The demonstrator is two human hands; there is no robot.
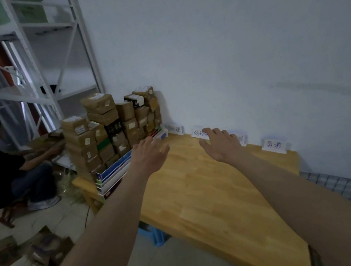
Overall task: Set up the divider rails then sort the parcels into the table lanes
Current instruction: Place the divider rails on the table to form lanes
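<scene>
Brown taped cardboard parcels (112,129) stacked at table's far left end, long blue-and-white divider rails (116,172) lying beside them, left hand (148,155) and right hand (222,143) above light wooden table (202,193), fingers spread, holding nothing

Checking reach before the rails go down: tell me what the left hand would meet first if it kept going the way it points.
Probably the divider rails stacked at the table's left edge, just beyond the left hand, with the parcels behind. Depth is unclear.
</scene>
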